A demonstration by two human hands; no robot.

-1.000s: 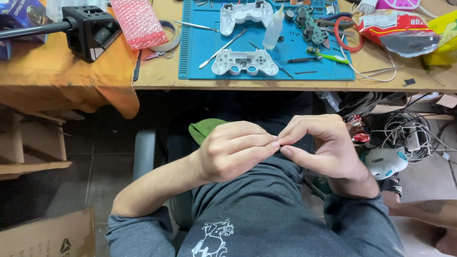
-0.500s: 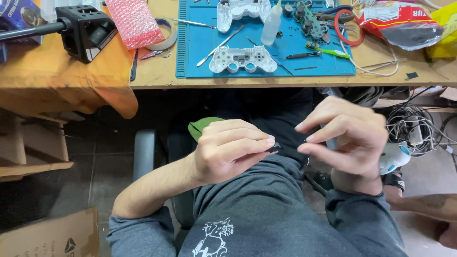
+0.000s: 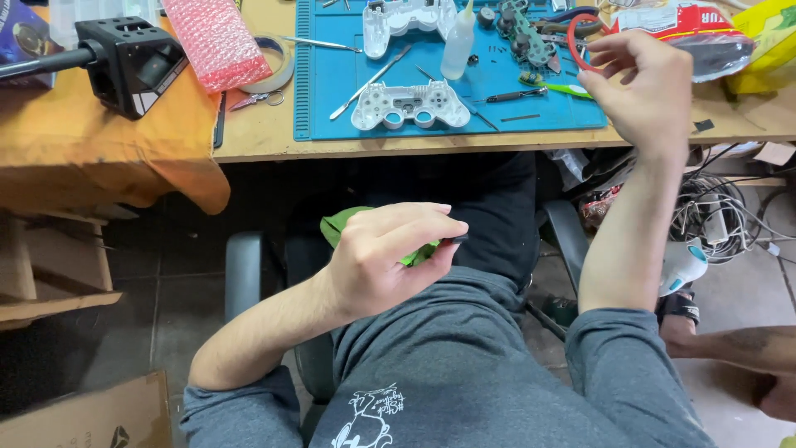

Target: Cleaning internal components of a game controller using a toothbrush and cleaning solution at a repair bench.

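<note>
My left hand (image 3: 390, 257) rests over my lap, thumb and fingers pinched on a small dark part (image 3: 458, 239) at the fingertips. A green object (image 3: 336, 226) lies under that hand, mostly hidden. My right hand (image 3: 638, 87) is raised over the right edge of the blue work mat (image 3: 332, 79), fingers apart and holding nothing, close to a green-handled tool (image 3: 564, 85) and red-handled pliers (image 3: 580, 37). On the mat lie a clear game controller shell (image 3: 410, 104), a second shell half (image 3: 406, 17), a white squeeze bottle (image 3: 458, 41), a circuit board (image 3: 526, 29) and a screwdriver (image 3: 510, 95).
A metal spudger (image 3: 369, 76) lies on the mat. Left of it are pink bubble wrap (image 3: 214, 37), a tape roll (image 3: 280, 65) and a black box on a rod (image 3: 133, 62) over orange cloth (image 3: 75, 153). Tangled cables (image 3: 721, 224) lie on the floor at right, cardboard (image 3: 83, 415) at bottom left.
My right hand has left my left hand at the lap and risen up to the table's right side. My left hand stays over my lap, still pinching the small part.
</note>
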